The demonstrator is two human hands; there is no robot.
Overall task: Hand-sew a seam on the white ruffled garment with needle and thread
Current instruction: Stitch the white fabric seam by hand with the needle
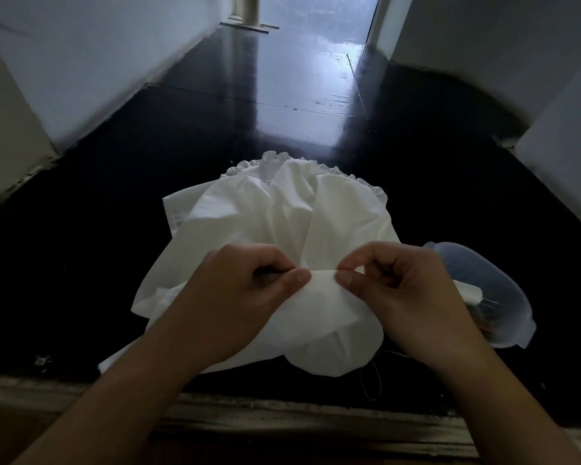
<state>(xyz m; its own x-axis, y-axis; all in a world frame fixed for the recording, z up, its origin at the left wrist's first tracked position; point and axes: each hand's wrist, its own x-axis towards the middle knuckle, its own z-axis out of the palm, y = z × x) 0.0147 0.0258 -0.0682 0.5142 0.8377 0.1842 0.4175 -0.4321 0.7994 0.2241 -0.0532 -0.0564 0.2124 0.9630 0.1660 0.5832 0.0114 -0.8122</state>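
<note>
Both thumbs press down on a raised fold of cloth. The left hand (245, 290) pinches the fold between thumb and curled forefinger, and the right hand (393, 283) pinches it just beside, thumb tips near but apart. No needle shows in either pinch; too fine to tell whether one is tucked in there. The fold belongs to the white ruffled garment (275, 223), heaped on the dark floor (114, 263) right in front of the person, its ruffle edge (366, 177) at the far side. A loose dark thread (374, 380) loops on the floor beneath the near hem, under the right wrist. Behind the right hand sits a clear plastic container (490, 297), something white and slender lying in it.

Risks from here, as I judge it: the cloth is thin and slippery, so a slack pinch lets the layers slide and the seam goes crooked. That trailing thread could snag under the wrist or knot. And with thumbs this close, a needle pushed through blind could prick one.
</note>
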